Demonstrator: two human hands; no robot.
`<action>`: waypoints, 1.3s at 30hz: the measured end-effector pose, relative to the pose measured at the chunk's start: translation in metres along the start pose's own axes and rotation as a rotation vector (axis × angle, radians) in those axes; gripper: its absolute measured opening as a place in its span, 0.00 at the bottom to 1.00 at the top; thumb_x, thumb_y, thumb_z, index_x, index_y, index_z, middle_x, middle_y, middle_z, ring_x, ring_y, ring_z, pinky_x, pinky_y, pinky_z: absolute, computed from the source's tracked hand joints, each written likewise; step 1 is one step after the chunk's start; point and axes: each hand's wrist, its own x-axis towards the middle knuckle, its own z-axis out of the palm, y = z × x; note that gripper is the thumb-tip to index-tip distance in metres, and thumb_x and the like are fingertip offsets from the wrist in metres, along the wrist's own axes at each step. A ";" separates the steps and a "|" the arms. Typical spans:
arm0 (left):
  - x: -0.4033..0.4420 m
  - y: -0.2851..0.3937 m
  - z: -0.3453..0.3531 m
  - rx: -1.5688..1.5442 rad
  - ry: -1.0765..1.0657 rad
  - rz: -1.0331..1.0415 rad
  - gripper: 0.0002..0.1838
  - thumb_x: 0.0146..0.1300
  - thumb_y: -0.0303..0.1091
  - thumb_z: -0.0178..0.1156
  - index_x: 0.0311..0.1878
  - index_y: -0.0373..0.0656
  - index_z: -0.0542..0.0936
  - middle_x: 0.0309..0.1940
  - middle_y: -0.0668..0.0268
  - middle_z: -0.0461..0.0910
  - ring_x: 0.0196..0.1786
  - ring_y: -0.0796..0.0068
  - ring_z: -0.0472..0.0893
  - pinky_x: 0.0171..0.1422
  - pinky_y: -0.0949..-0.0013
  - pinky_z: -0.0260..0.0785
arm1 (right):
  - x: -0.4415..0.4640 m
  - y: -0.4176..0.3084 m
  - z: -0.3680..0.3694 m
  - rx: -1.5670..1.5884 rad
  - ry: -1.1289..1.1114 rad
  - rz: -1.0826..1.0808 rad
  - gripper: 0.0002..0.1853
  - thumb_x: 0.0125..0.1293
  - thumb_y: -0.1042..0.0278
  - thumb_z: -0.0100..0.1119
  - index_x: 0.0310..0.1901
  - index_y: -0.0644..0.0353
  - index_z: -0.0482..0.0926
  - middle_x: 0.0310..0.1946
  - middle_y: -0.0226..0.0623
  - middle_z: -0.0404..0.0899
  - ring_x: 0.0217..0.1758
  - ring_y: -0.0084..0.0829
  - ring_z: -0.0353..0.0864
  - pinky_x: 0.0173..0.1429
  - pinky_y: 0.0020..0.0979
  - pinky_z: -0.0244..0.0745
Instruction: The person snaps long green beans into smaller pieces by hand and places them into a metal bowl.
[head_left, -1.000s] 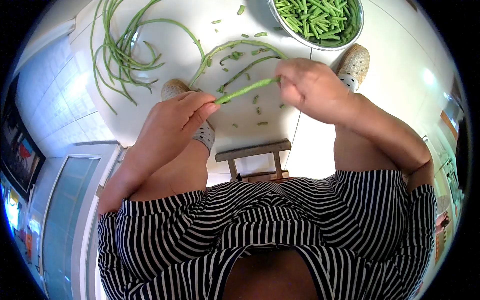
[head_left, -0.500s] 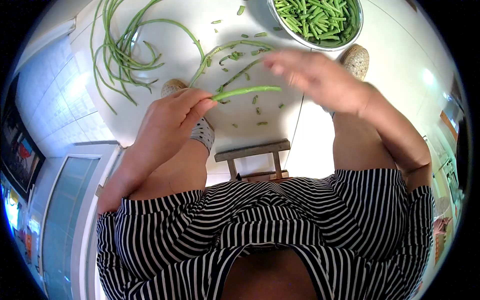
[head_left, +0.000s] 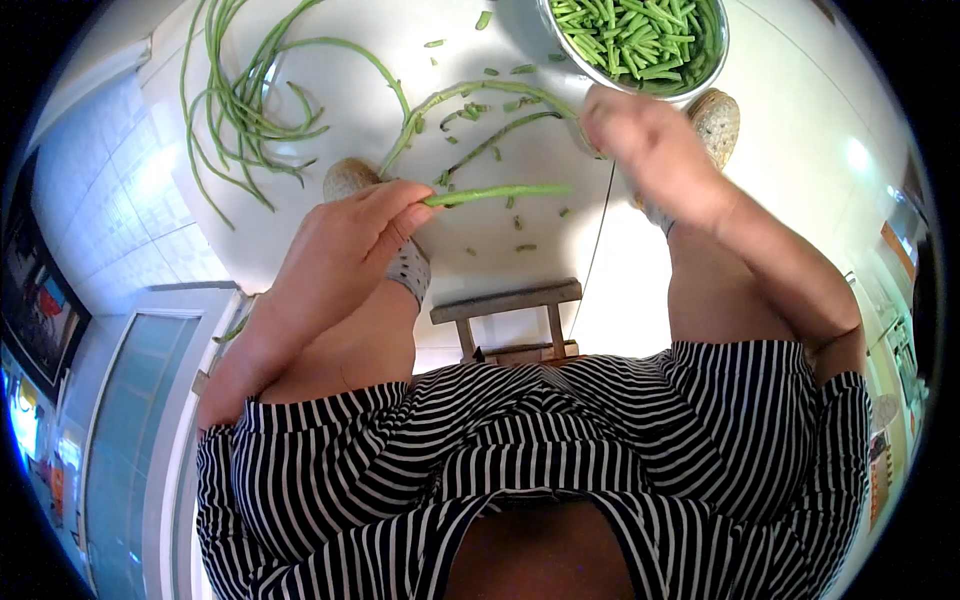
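Note:
My left hand (head_left: pixel 350 232) is closed in a pinch on a green long bean (head_left: pixel 500 192), whose end sticks out to the right over the floor. A thin green tip (head_left: pixel 230 332) shows beside my left forearm; I cannot see whether it belongs to the same bean. My right hand (head_left: pixel 655 150) is raised just below the steel bowl (head_left: pixel 727 55), its fingers bent and smeared by motion, so what they hold, if anything, is hidden. Cut bean pieces (head_left: pixel 640 35) fill the bowl.
A loose bundle of whole long beans (head_left: pixel 225 110) lies on the tiled floor at the upper left. Bean scraps (head_left: pixel 497 153) and longer bean lengths (head_left: pixel 470 90) lie between my shoes (head_left: pixel 715 120). A small wooden stool (head_left: pixel 505 300) is beneath me. A white-framed door (head_left: pixel 140 430) stands at left.
My right hand has moved right and slightly up, away from the bean's end, and its fingers are more bent. My left hand has stayed almost in place, still pinching the bean.

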 end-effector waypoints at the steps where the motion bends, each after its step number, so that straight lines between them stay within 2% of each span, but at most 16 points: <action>1: -0.001 -0.002 0.000 0.040 0.013 0.031 0.14 0.73 0.36 0.53 0.54 0.38 0.79 0.35 0.58 0.82 0.33 0.67 0.79 0.41 0.67 0.72 | 0.004 0.003 -0.009 0.171 0.060 0.200 0.19 0.69 0.56 0.45 0.40 0.65 0.77 0.34 0.46 0.83 0.39 0.43 0.83 0.47 0.43 0.75; 5: -0.003 -0.002 -0.001 -0.019 0.016 -0.026 0.14 0.74 0.35 0.52 0.54 0.38 0.79 0.31 0.61 0.80 0.29 0.72 0.74 0.37 0.69 0.70 | 0.014 0.018 -0.042 0.194 0.200 0.152 0.18 0.75 0.57 0.46 0.48 0.63 0.78 0.37 0.42 0.80 0.40 0.34 0.80 0.46 0.39 0.74; 7: -0.003 -0.005 0.002 -0.052 0.061 -0.006 0.13 0.74 0.35 0.53 0.54 0.39 0.80 0.29 0.62 0.78 0.27 0.75 0.71 0.35 0.70 0.69 | 0.014 -0.007 -0.035 -0.639 0.306 0.309 0.29 0.67 0.68 0.54 0.69 0.66 0.62 0.65 0.55 0.66 0.70 0.51 0.62 0.75 0.42 0.58; 8: -0.003 -0.003 0.001 -0.052 0.059 -0.004 0.13 0.74 0.35 0.53 0.54 0.39 0.80 0.29 0.62 0.78 0.27 0.75 0.71 0.35 0.70 0.69 | 0.011 -0.001 -0.034 -0.648 0.309 0.192 0.27 0.68 0.70 0.52 0.68 0.66 0.63 0.65 0.54 0.67 0.70 0.50 0.64 0.75 0.43 0.58; 9: -0.002 -0.001 0.000 -0.038 0.035 -0.024 0.13 0.73 0.37 0.53 0.53 0.39 0.79 0.35 0.57 0.80 0.33 0.62 0.76 0.39 0.64 0.71 | 0.011 0.007 -0.025 -0.648 0.310 0.194 0.27 0.68 0.70 0.52 0.68 0.66 0.63 0.65 0.54 0.67 0.70 0.50 0.64 0.75 0.43 0.58; 10: -0.002 0.001 0.000 -0.024 0.013 -0.045 0.14 0.72 0.38 0.54 0.52 0.40 0.79 0.41 0.53 0.83 0.40 0.50 0.81 0.43 0.58 0.73 | 0.012 0.016 -0.014 -0.382 0.269 -0.012 0.20 0.72 0.63 0.50 0.61 0.64 0.70 0.52 0.48 0.74 0.57 0.42 0.72 0.63 0.40 0.67; 11: -0.001 0.001 0.001 -0.025 0.014 -0.046 0.14 0.72 0.38 0.54 0.52 0.40 0.79 0.41 0.53 0.83 0.40 0.50 0.81 0.43 0.58 0.73 | 0.012 0.022 -0.007 -0.113 0.223 -0.215 0.18 0.76 0.57 0.47 0.54 0.63 0.77 0.40 0.41 0.81 0.44 0.33 0.80 0.52 0.38 0.75; 16: 0.003 0.010 0.004 -0.010 -0.016 0.011 0.14 0.72 0.39 0.54 0.53 0.41 0.79 0.41 0.53 0.83 0.41 0.50 0.81 0.44 0.57 0.73 | -0.001 -0.016 0.030 -0.282 -0.139 -0.527 0.17 0.67 0.68 0.59 0.56 0.64 0.76 0.40 0.44 0.81 0.49 0.40 0.82 0.57 0.39 0.75; 22: 0.003 0.000 0.006 0.064 0.008 0.074 0.13 0.71 0.40 0.55 0.50 0.41 0.79 0.38 0.55 0.82 0.39 0.49 0.80 0.42 0.55 0.72 | -0.003 0.005 0.033 -0.528 0.035 -0.538 0.11 0.57 0.73 0.61 0.41 0.65 0.77 0.31 0.44 0.79 0.40 0.44 0.81 0.57 0.40 0.74; 25: 0.002 -0.001 0.006 0.059 -0.043 0.047 0.13 0.72 0.40 0.54 0.48 0.42 0.78 0.37 0.54 0.82 0.38 0.49 0.80 0.40 0.54 0.71 | -0.003 0.007 0.022 -0.564 -0.113 -0.464 0.09 0.59 0.70 0.59 0.39 0.64 0.76 0.30 0.45 0.78 0.38 0.44 0.80 0.54 0.40 0.75; 29: 0.003 0.009 0.001 -0.069 -0.029 0.010 0.12 0.72 0.40 0.53 0.47 0.42 0.78 0.35 0.54 0.81 0.37 0.48 0.80 0.39 0.54 0.71 | -0.001 -0.001 0.007 -0.377 -0.027 -0.330 0.09 0.66 0.65 0.54 0.39 0.63 0.76 0.30 0.45 0.78 0.37 0.42 0.80 0.52 0.40 0.75; 32: 0.002 0.008 -0.001 0.027 0.049 0.040 0.12 0.74 0.37 0.53 0.47 0.39 0.80 0.33 0.58 0.82 0.33 0.64 0.80 0.42 0.68 0.73 | 0.012 0.012 -0.016 0.119 0.184 -0.154 0.13 0.72 0.62 0.49 0.43 0.64 0.76 0.34 0.45 0.80 0.41 0.42 0.81 0.52 0.42 0.75; 35: 0.000 0.007 0.000 -0.017 0.020 -0.033 0.12 0.72 0.39 0.53 0.45 0.41 0.79 0.33 0.54 0.81 0.35 0.48 0.79 0.38 0.54 0.71 | 0.025 0.031 -0.033 -0.337 0.349 -0.061 0.15 0.75 0.62 0.48 0.52 0.64 0.77 0.42 0.46 0.82 0.49 0.44 0.81 0.57 0.42 0.74; 37: 0.001 0.008 -0.002 -0.004 -0.016 -0.064 0.12 0.74 0.36 0.53 0.47 0.39 0.80 0.34 0.56 0.82 0.32 0.66 0.80 0.40 0.67 0.72 | 0.025 0.044 -0.028 -0.856 0.493 -0.273 0.19 0.74 0.63 0.50 0.61 0.60 0.74 0.52 0.48 0.80 0.56 0.46 0.79 0.64 0.39 0.72; 38: 0.001 0.008 -0.001 -0.004 -0.014 -0.060 0.12 0.74 0.36 0.53 0.47 0.39 0.80 0.34 0.56 0.82 0.32 0.66 0.80 0.40 0.67 0.72 | 0.022 0.039 -0.026 -0.634 0.327 -0.244 0.20 0.74 0.61 0.52 0.64 0.58 0.72 0.56 0.48 0.78 0.59 0.45 0.78 0.67 0.38 0.70; 39: 0.002 0.008 0.000 -0.012 0.003 -0.037 0.12 0.74 0.37 0.53 0.47 0.39 0.80 0.34 0.56 0.83 0.32 0.63 0.81 0.39 0.66 0.72 | 0.016 0.023 -0.016 -0.405 0.283 -0.336 0.20 0.74 0.59 0.49 0.60 0.61 0.75 0.48 0.52 0.81 0.52 0.47 0.81 0.61 0.41 0.75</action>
